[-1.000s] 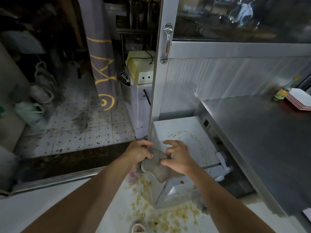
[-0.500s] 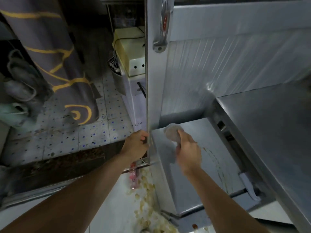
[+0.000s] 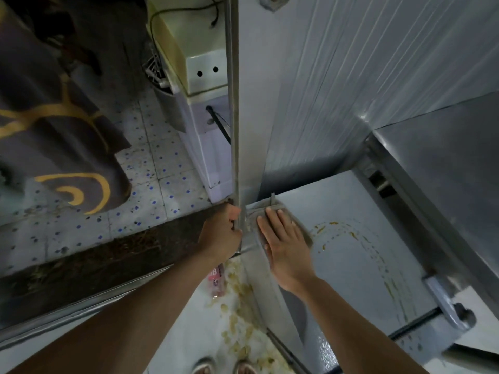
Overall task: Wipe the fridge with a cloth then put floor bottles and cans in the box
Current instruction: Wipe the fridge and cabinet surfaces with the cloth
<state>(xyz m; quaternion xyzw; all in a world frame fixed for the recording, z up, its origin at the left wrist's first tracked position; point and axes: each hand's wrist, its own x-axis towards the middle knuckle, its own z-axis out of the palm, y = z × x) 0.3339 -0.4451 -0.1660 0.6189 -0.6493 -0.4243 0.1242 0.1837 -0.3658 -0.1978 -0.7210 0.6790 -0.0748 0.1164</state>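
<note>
The low white fridge (image 3: 356, 201) stands below me, its top marked with orange-brown stain arcs (image 3: 333, 225). My right hand (image 3: 286, 249) lies flat on a grey cloth (image 3: 304, 231), pressing it onto the far left corner of the fridge top. My left hand (image 3: 220, 233) is closed around the vertical metal door post (image 3: 235, 130) just left of that corner. A pink labelled bottle (image 3: 216, 279) lies on the floor under my left wrist, partly hidden by my arm.
Yellowish food scraps (image 3: 237, 309) litter the white floor beside the fridge. A steel counter (image 3: 445, 163) stands at the right, overhanging the fridge handle (image 3: 445, 306). A cream appliance (image 3: 194, 58) and a grey curtain (image 3: 59, 136) sit beyond the door post.
I have leaned in closer over the fridge. My right hand went from holding the bunched cloth up to pressing it flat on the top's corner. My left hand moved onto the post.
</note>
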